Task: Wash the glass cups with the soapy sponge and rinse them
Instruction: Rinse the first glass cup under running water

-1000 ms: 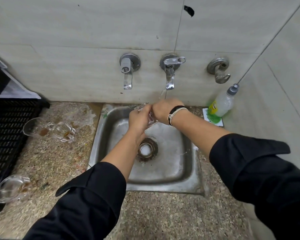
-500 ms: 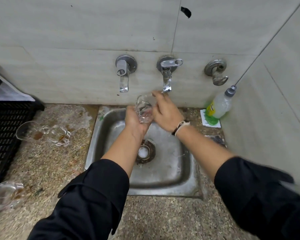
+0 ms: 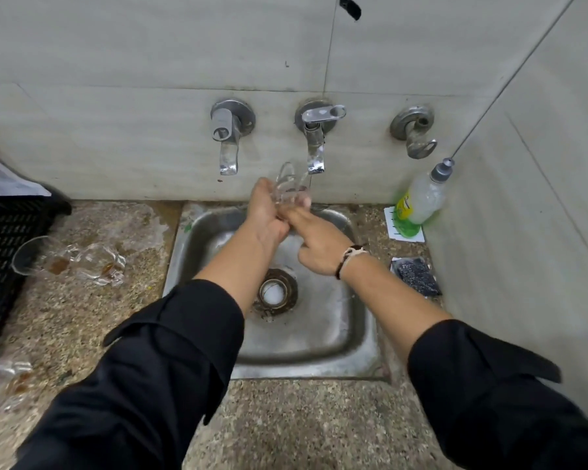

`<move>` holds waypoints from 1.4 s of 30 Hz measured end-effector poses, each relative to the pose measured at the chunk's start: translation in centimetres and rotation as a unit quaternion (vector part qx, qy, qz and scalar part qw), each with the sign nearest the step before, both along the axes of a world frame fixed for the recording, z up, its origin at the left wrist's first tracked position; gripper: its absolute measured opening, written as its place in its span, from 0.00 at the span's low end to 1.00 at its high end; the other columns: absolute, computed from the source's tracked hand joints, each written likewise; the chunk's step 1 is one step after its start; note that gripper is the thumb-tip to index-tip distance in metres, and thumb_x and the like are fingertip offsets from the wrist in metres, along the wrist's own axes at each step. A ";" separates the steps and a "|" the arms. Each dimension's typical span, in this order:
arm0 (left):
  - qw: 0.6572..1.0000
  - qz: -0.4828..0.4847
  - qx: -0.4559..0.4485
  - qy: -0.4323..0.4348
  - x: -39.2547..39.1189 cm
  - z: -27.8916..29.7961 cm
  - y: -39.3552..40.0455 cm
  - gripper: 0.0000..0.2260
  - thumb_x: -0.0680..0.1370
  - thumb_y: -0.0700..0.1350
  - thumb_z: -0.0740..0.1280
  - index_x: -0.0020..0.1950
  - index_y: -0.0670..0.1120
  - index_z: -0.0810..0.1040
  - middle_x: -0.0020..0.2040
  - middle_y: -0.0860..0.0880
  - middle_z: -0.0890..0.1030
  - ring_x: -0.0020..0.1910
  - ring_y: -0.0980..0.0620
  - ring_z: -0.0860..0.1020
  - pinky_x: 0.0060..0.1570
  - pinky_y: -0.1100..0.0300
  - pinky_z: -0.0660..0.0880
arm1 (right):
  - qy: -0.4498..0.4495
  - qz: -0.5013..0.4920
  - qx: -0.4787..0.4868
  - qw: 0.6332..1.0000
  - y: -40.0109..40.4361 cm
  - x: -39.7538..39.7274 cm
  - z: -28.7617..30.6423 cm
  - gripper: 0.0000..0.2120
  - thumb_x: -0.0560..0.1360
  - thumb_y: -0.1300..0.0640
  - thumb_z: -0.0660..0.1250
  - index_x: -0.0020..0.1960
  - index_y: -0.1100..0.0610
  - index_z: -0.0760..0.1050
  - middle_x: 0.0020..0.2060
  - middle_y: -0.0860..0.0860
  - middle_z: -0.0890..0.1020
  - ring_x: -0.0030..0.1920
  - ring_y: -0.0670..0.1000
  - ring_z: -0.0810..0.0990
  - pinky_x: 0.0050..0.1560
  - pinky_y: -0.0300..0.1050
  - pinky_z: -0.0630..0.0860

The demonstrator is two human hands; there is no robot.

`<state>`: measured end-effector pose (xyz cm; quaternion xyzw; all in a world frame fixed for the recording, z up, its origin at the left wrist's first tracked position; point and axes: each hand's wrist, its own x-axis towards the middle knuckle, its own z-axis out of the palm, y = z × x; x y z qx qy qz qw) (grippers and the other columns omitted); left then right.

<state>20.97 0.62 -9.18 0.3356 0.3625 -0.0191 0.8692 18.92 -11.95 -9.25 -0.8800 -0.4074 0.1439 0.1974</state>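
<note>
While gripping glass cup [image 3: 291, 188], both hands [image 3: 269, 212] raised.

No legible text anywhere. Bottle [image 3: 421, 201] carried a yellow label with print too blurred to read; the white card [image 3: 392, 228] beneath it showed nothing readable.

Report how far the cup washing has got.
Done: no cup shows as finished. In hand: the left hand holds a glass cup under the middle tap, the right hand touching its base. Left: three dirty cups lie on the counter with brown dregs.
</note>
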 end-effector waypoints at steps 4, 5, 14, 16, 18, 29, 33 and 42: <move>0.997 0.041 -0.059 0.008 -0.3 -1.0 1.5 0.14 0.82 0.48 0.54 0.44 0.44 0.73 0.35 0.45 0.73 0.32 0.49 0.73 0.37 0.57 0.72 | -0.171 0.024 -0.164 0.971 -2.6 1.7 1.2 0.39 0.74 0.61 0.59 0.81 0.41 0.48 0.80 0.36 0.46 0.56 0.57 0.81 0.43 0.47 0.74; 0.997 0.049 -0.063 0.002 -0.1 -1.1 1.0 0.15 0.83 0.50 0.54 0.45 0.43 0.75 0.35 0.45 0.75 0.33 0.49 0.74 0.38 0.57 0.73 | -0.171 -0.001 -0.168 0.971 -2.3 1.6 1.1 0.39 0.75 0.61 0.58 0.81 0.42 0.48 0.80 0.37 0.46 0.55 0.57 0.81 0.43 0.47 0.74; 0.992 0.047 -0.107 -0.047 -0.6 -2.4 -0.4 0.09 0.77 0.45 0.57 0.43 0.43 0.73 0.33 0.45 0.73 0.31 0.48 0.71 0.34 0.57 0.73 | 0.094 -0.040 0.013 0.995 0.5 -1.6 -1.0 0.40 0.71 0.65 0.60 0.80 0.51 0.51 0.80 0.52 0.55 0.74 0.59 0.67 0.70 0.55 0.71; 0.990 0.004 -0.129 -0.056 -1.1 -2.4 0.2 0.11 0.80 0.44 0.55 0.45 0.42 0.74 0.35 0.45 0.75 0.33 0.48 0.75 0.37 0.57 0.76 | -0.082 0.028 -0.115 0.990 -1.7 0.7 -1.0 0.38 0.73 0.64 0.59 0.80 0.46 0.54 0.80 0.46 0.56 0.62 0.59 0.77 0.56 0.53 0.79; 0.990 -0.063 -0.112 -0.066 -1.6 -2.5 0.7 0.10 0.82 0.44 0.57 0.53 0.41 0.76 0.44 0.41 0.81 0.40 0.44 0.81 0.45 0.50 0.82 | -0.191 0.091 -0.165 0.963 -2.9 2.8 0.1 0.28 0.79 0.62 0.54 0.77 0.47 0.62 0.78 0.44 0.62 0.59 0.58 0.76 0.51 0.52 0.78; 0.931 -0.334 0.138 0.052 -1.6 0.1 3.5 0.20 0.81 0.60 0.60 0.62 0.49 0.79 0.58 0.43 0.84 0.52 0.41 0.85 0.55 0.37 0.80 | -0.414 0.348 -0.162 0.825 -3.4 6.3 2.6 0.22 0.80 0.59 0.48 0.52 0.60 0.82 0.54 0.54 0.83 0.61 0.59 0.78 0.37 0.52 0.82; 0.945 -0.317 0.070 0.045 -2.0 0.3 2.9 0.18 0.80 0.56 0.58 0.61 0.47 0.79 0.55 0.41 0.84 0.49 0.38 0.85 0.51 0.39 0.81 | -0.438 0.359 -0.129 0.814 -3.0 6.6 2.8 0.16 0.79 0.59 0.55 0.43 0.56 0.81 0.44 0.50 0.82 0.57 0.56 0.79 0.46 0.51 0.78; 0.993 0.098 -0.066 -0.008 0.8 0.9 0.7 0.22 0.81 0.49 0.48 0.50 0.37 0.78 0.43 0.38 0.78 0.41 0.41 0.79 0.45 0.52 0.78 | -0.044 -0.079 -0.020 0.996 1.4 0.4 1.2 0.25 0.71 0.62 0.66 0.68 0.56 0.71 0.69 0.52 0.71 0.59 0.60 0.79 0.56 0.51 0.77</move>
